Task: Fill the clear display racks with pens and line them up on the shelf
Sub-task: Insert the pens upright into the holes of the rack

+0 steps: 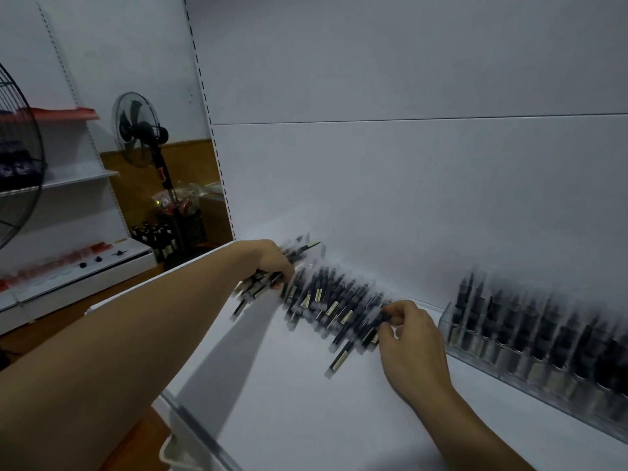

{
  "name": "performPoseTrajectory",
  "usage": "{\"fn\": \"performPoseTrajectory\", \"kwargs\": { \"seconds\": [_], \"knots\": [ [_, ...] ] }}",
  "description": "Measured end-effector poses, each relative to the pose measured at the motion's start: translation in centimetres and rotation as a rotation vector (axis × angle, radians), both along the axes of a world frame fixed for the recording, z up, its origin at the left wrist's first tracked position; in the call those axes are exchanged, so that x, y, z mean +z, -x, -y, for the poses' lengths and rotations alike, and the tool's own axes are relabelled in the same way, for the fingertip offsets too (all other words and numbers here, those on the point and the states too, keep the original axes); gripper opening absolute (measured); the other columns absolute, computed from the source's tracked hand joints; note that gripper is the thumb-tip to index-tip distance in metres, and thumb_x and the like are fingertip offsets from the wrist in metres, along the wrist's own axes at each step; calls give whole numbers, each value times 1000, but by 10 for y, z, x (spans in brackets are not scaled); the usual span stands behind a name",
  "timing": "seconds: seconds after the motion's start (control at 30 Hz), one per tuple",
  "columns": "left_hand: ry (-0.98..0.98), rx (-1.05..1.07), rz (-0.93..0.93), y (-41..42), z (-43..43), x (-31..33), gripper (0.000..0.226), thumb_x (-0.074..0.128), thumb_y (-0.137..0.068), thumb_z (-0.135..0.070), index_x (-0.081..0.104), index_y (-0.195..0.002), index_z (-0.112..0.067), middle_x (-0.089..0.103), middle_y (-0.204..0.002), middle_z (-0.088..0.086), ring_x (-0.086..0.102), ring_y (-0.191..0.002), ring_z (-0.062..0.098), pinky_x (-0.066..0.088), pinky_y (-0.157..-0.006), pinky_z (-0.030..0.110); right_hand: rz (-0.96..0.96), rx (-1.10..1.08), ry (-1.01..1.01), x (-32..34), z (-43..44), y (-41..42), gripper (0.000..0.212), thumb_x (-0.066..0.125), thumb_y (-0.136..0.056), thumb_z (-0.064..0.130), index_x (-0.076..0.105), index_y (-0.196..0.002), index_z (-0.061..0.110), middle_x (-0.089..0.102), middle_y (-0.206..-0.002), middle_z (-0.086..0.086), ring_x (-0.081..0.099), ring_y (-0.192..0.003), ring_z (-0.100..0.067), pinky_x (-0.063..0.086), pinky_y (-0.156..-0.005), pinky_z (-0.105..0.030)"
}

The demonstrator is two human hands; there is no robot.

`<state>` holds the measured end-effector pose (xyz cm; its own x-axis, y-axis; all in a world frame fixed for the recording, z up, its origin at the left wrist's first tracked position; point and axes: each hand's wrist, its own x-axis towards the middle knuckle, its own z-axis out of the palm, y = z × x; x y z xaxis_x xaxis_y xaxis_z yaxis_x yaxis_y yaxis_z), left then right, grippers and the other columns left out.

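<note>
A loose heap of dark pens [326,302] lies along the back of the white shelf [306,402]. My left hand [272,258] grips a bundle of several pens [261,283] at the heap's left end. My right hand [407,338] pinches one dark pen [380,317] at the heap's right end. To the right stands a clear display rack [530,348] filled with upright dark pens, set against the back wall. The picture is motion-blurred.
The shelf's back panel [407,181] rises right behind the heap. A clear strip [204,433] runs along the shelf's front edge. Off to the left are two black fans [142,130], another shelving unit [68,253] and bottles [159,236] on the floor.
</note>
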<state>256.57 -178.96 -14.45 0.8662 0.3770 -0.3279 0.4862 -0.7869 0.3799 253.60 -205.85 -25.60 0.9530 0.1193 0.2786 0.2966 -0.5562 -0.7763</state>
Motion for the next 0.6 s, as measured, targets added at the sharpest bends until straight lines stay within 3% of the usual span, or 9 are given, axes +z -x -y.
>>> {"fn": "performPoseTrajectory", "kwargs": {
  "seconds": [0.13, 0.23, 0.3, 0.43, 0.5, 0.6],
  "knots": [
    [345, -137, 162, 13, 0, 3, 21, 75, -86, -15, 64, -73, -2, 65, -74, 24, 54, -48, 26, 42, -49, 26, 21, 4, -19, 0, 0, 3, 19, 60, -98, 16, 56, -112, 28, 59, -107, 7, 56, -97, -9, 44, -80, -25],
    [562, -316, 291, 26, 21, 11, 21, 75, -89, -16, 60, -91, -1, 63, -81, 23, 62, -72, 31, 50, -74, 45, 116, 45, -43, 7, 1, 12, 25, 54, -100, 13, 47, -113, 33, 58, -104, 8, 56, -92, -6, 45, -77, -25],
    [640, -410, 409, 35, 43, 13, 16, 72, -91, -13, 60, -90, -3, 62, -78, 19, 62, -75, 30, 52, -80, 46, 225, 49, -65, 26, 5, 18, 28, 52, -101, 12, 45, -119, 33, 57, -94, 9, 56, -81, -5, 43, -68, -21],
    [752, -516, 593, 51, 106, 8, 13, 72, -92, -17, 63, -89, -7, 65, -76, 13, 63, -74, 26, 52, -76, 38, 347, -1, -310, 87, 36, 26, 21, 53, -100, 8, 55, -111, 26, 57, -66, 11, 51, -54, -6, 40, -49, -20],
    [834, -582, 643, 57, 144, 2, 14, 70, -94, -18, 64, -87, -7, 65, -75, 13, 61, -74, 26, 50, -74, 38, 385, 38, -342, 107, 63, 35, 20, 55, -100, 8, 59, -110, 24, 59, -68, 13, 50, -49, -6, 38, -47, -16],
    [990, -703, 651, 61, 203, -9, 14, 67, -96, -14, 61, -89, -4, 62, -76, 11, 60, -74, 26, 49, -70, 34, 515, 8, -249, 120, 112, 54, 22, 59, -98, 6, 61, -111, 24, 62, -80, 11, 57, -60, -12, 40, -51, -14]
  ]
}}
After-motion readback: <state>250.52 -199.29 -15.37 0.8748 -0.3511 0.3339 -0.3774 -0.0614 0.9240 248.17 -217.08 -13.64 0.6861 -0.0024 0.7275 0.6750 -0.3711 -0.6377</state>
